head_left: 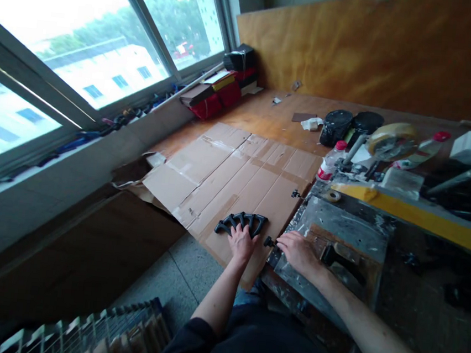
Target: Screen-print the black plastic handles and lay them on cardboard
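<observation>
My left hand (242, 244) rests on a fanned row of several curved black handle-like pieces (241, 221). Its fingers are apart, the tips touching the near side of the row. The row lies on a flattened cardboard sheet (215, 169). To the right, my right hand (297, 250) is closed in a pinch on a small black knob-like piece (270, 241) at the cardboard's right edge. Farther up that edge sits another small black piece (295, 194). Right of my right hand, a black-handled tool (341, 261) lies on a stained board.
A red-capped bottle (329, 162), a tape dispenser (391, 142) and black tubs (337, 126) stand at the back right. A yellow strip (415, 213) crosses the right bench. Red boxes (218, 98) are by the window. A wire rack (95, 332) stands low at left.
</observation>
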{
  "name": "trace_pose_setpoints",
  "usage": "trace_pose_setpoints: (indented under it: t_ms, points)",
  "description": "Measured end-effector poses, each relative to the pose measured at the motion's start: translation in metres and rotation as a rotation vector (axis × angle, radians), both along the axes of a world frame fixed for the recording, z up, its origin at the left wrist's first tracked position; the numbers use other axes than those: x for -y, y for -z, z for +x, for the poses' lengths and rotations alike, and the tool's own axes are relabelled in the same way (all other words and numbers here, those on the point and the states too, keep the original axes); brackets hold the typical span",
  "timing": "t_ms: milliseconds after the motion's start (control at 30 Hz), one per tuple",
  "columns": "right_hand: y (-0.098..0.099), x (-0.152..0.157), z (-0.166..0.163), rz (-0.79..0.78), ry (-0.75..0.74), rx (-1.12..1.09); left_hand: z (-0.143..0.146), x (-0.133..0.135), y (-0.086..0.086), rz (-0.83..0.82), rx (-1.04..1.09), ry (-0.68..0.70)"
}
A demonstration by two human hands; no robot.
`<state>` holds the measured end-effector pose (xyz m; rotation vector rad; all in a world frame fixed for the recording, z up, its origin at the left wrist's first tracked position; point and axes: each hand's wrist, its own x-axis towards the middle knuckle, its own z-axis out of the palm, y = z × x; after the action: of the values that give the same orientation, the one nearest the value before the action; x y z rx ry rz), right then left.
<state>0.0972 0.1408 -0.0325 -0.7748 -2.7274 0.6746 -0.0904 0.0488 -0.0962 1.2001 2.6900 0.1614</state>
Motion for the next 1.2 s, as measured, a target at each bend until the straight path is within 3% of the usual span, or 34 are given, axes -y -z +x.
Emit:
trace_pose_setpoints:
  t_ms: [167, 300, 467, 633, 733, 900, 1067, 1200]
  points:
    - [0.016, -0.016, -0.075, -0.168, 0.025, 0.413, -0.046, -0.002, 0.007, 0.012, 0.001, 0.127]
    - [0.033, -0.032, -0.111, -0.311, 0.109, 0.507, -0.104, -0.036, 0.006, 0.032, 0.012, 0.249]
    - [0.051, -0.042, -0.136, -0.334, 0.184, 0.646, -0.169, -0.132, 0.000, 0.075, 0.020, 0.448]
    - [0.060, -0.061, -0.155, -0.233, 0.239, 0.656, -0.196, -0.241, -0.006, 0.099, 0.030, 0.551]
    - [0.063, -0.098, -0.177, -0.224, 0.287, 0.520, -0.201, -0.286, -0.002, 0.081, 0.035, 0.580]
    - [0.072, -0.178, -0.224, -0.217, 0.398, 0.343, -0.212, -0.330, 0.012, 0.081, 0.015, 0.658]
    - [0.069, -0.238, -0.262, -0.165, 0.543, 0.371, -0.227, -0.370, 0.014, 0.070, -0.044, 0.659]
    - [0.065, -0.279, -0.276, -0.180, 0.556, 0.447, -0.237, -0.403, 0.014, 0.101, -0.057, 0.648]
